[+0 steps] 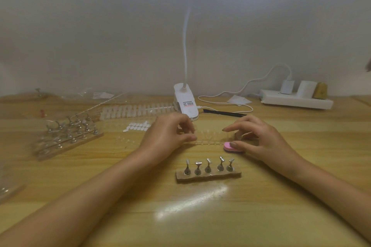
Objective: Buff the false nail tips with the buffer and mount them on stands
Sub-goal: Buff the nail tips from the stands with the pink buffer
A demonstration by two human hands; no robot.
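Note:
A clear strip of false nail tips [208, 135] lies on the wooden table between my hands. My left hand [168, 136] pinches the strip's left end with thumb and fingers. My right hand [259, 138] hovers over the strip's right end, fingers curved, its thumb resting on a pink buffer [228, 146]. In front of my hands a small base [208, 176] holds a row of several metal stands [208, 165], none with a tip on it.
Another tray of metal stands [68, 136] sits at the left. White nail-tip strips [136, 111] and loose adhesive tabs [138, 126] lie behind my left hand. A clip lamp [185, 102], a black tool [224, 113] and a power strip [297, 101] stand farther back.

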